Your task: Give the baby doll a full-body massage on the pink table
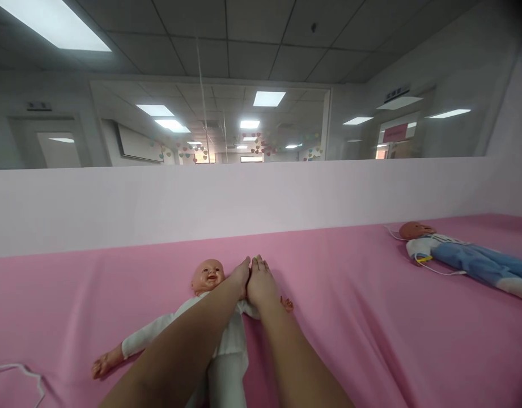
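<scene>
A baby doll [230, 334] in white clothes lies on its back, with its head toward the wall and arms spread. Both of my hands are beside its head, over the shoulder on the right of the view. My left hand [241, 276] is turned on edge with its fingers stretched forward, partly hidden. Close against it, my right hand [261, 284] lies with fingers straight and together. A tiny yellow-green spot [256, 258] shows by the fingertips; I cannot tell what it is. My forearms cover part of the doll's body and sleeve.
Pink cloth [337, 328] with folds covers the surface. A second doll [469, 258] in blue and white lies at the right, with a white cord and a yellow piece. Another white cord [20, 368] is at lower left. A white wall [243, 198] with glass above stands behind.
</scene>
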{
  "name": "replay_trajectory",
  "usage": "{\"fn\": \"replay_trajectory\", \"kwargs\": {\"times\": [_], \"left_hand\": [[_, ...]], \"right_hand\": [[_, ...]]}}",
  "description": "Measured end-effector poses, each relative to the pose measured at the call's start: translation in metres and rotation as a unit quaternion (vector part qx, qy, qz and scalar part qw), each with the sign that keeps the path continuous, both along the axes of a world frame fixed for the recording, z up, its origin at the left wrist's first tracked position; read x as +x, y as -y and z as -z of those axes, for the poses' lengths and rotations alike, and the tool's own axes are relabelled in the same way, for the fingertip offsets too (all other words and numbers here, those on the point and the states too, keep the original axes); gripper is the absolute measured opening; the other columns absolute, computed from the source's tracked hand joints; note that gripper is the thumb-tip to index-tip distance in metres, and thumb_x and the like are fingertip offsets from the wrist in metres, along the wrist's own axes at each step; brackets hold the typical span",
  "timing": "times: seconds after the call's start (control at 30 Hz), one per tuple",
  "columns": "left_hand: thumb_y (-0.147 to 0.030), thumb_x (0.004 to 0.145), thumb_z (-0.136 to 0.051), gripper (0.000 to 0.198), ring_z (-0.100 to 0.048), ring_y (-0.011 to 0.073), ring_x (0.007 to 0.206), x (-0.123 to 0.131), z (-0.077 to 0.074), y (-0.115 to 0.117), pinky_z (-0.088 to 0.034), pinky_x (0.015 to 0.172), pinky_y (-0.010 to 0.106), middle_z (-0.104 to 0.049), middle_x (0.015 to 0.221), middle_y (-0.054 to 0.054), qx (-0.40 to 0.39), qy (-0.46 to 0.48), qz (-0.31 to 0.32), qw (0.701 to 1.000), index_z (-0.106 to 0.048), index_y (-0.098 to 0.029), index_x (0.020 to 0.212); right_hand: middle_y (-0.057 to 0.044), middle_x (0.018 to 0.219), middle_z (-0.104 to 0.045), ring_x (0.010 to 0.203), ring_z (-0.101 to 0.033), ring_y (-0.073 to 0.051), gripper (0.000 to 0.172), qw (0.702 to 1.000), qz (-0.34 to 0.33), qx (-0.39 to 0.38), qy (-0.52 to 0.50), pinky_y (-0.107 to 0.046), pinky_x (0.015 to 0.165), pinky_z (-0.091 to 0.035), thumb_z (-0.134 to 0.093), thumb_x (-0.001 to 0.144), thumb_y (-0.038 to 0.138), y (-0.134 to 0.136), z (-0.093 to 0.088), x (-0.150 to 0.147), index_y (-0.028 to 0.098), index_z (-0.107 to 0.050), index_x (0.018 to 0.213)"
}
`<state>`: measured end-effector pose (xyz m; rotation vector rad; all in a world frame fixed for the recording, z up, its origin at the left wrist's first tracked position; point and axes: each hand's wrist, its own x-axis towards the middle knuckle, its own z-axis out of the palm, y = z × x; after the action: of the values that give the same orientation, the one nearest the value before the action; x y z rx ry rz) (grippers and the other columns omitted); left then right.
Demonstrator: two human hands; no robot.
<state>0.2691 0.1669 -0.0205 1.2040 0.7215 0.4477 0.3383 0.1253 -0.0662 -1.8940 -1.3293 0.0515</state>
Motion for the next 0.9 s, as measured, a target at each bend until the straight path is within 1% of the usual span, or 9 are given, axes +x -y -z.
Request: {"fn": "replay_trajectory", "kwargs": {"times": [0.1, 0.23, 0.47, 0.53, 0.6, 0.67, 0.77, 0.83, 0.9], "left_hand": [[-0.060, 0.102, -0.036, 0.063, -0.068, 0.0316, 0.123, -0.011, -0.007, 0.000, -0.054, 0.105, 0.040, -0.069, 0.133, 0.024, -0.073, -0.011, -0.035, 0.997, -0.063, -0.009, 0.126], [-0.051, 0.103, -0.042, 0.059, -0.063, 0.0293, 0.131, -0.041, -0.023, 0.004, -0.052, 0.106, 0.031, -0.061, 0.140, 0.030, -0.066, 0.009, -0.079, 0.995, -0.057, -0.001, 0.131], [-0.050, 0.100, -0.056, 0.055, -0.072, 0.0318, 0.114, -0.116, -0.051, 0.024, -0.060, 0.099, 0.037, -0.067, 0.128, 0.030, -0.069, 0.104, -0.125, 0.984, -0.062, -0.002, 0.126], [-0.049, 0.100, -0.057, 0.054, -0.074, 0.0326, 0.111, -0.142, -0.055, 0.032, -0.062, 0.097, 0.039, -0.070, 0.124, 0.029, -0.077, 0.135, -0.144, 0.977, -0.064, -0.001, 0.124], [-0.049, 0.101, -0.058, 0.054, -0.074, 0.0329, 0.112, -0.171, -0.053, 0.039, -0.062, 0.097, 0.038, -0.072, 0.121, 0.028, -0.084, 0.162, -0.156, 0.971, -0.065, -0.001, 0.124], [-0.049, 0.099, -0.061, 0.055, -0.073, 0.0327, 0.114, -0.198, -0.046, 0.043, -0.062, 0.097, 0.037, -0.072, 0.123, 0.028, -0.091, 0.204, -0.174, 0.959, -0.065, -0.002, 0.126], [-0.050, 0.100, -0.059, 0.060, -0.073, 0.0316, 0.116, -0.228, -0.031, 0.043, -0.061, 0.099, 0.037, -0.070, 0.129, 0.027, -0.111, 0.283, -0.186, 0.934, -0.060, -0.001, 0.134], [-0.053, 0.100, -0.057, 0.065, -0.073, 0.0314, 0.115, -0.237, -0.023, 0.044, -0.061, 0.097, 0.038, -0.071, 0.128, 0.027, -0.122, 0.311, -0.196, 0.922, -0.059, 0.000, 0.137], [-0.057, 0.100, -0.054, 0.069, -0.072, 0.0328, 0.118, -0.238, -0.020, 0.047, -0.060, 0.098, 0.041, -0.071, 0.128, 0.026, -0.142, 0.329, -0.191, 0.914, -0.057, -0.002, 0.141]], "right_hand": [[-0.011, 0.171, -0.029, 0.157, -0.028, -0.030, 0.073, 1.000, -0.004, 0.000, 0.005, -0.042, 0.127, -0.027, -0.046, 0.089, 0.014, 0.005, -0.002, 0.003, 0.011, -0.038, 0.162], [-0.014, 0.167, -0.038, 0.155, -0.033, -0.027, 0.074, 0.999, -0.027, 0.016, 0.027, -0.040, 0.127, -0.028, -0.048, 0.085, 0.013, 0.009, -0.004, 0.011, 0.006, -0.042, 0.159], [-0.015, 0.160, -0.049, 0.151, -0.040, -0.031, 0.064, 0.995, 0.001, 0.080, 0.060, -0.045, 0.127, -0.032, -0.049, 0.089, 0.018, 0.018, -0.006, 0.008, 0.006, -0.052, 0.152], [-0.015, 0.154, -0.056, 0.148, -0.045, -0.031, 0.058, 0.991, 0.010, 0.122, 0.050, -0.046, 0.125, -0.035, -0.049, 0.091, 0.021, 0.023, -0.013, 0.002, 0.006, -0.058, 0.146], [-0.015, 0.147, -0.061, 0.140, -0.054, -0.030, 0.053, 0.985, -0.008, 0.168, 0.024, -0.047, 0.121, -0.041, -0.048, 0.094, 0.026, 0.029, -0.024, -0.011, 0.009, -0.063, 0.142], [-0.014, 0.142, -0.065, 0.131, -0.062, -0.029, 0.049, 0.976, -0.084, 0.201, -0.009, -0.048, 0.115, -0.049, -0.048, 0.097, 0.033, 0.037, -0.040, -0.035, 0.014, -0.063, 0.140], [-0.012, 0.140, -0.067, 0.127, -0.065, -0.027, 0.046, 0.937, -0.291, 0.190, -0.042, -0.047, 0.110, -0.053, -0.051, 0.101, 0.041, 0.054, -0.062, -0.090, 0.020, -0.062, 0.141], [-0.009, 0.145, -0.064, 0.137, -0.058, -0.027, 0.048, 0.917, -0.376, 0.135, -0.002, -0.048, 0.118, -0.045, -0.053, 0.102, 0.042, 0.068, -0.072, -0.129, 0.025, -0.059, 0.147], [-0.009, 0.160, -0.051, 0.148, -0.046, -0.027, 0.065, 0.904, -0.420, 0.060, 0.056, -0.048, 0.124, -0.036, -0.057, 0.101, 0.042, 0.081, -0.077, -0.160, 0.025, -0.040, 0.161]]}}
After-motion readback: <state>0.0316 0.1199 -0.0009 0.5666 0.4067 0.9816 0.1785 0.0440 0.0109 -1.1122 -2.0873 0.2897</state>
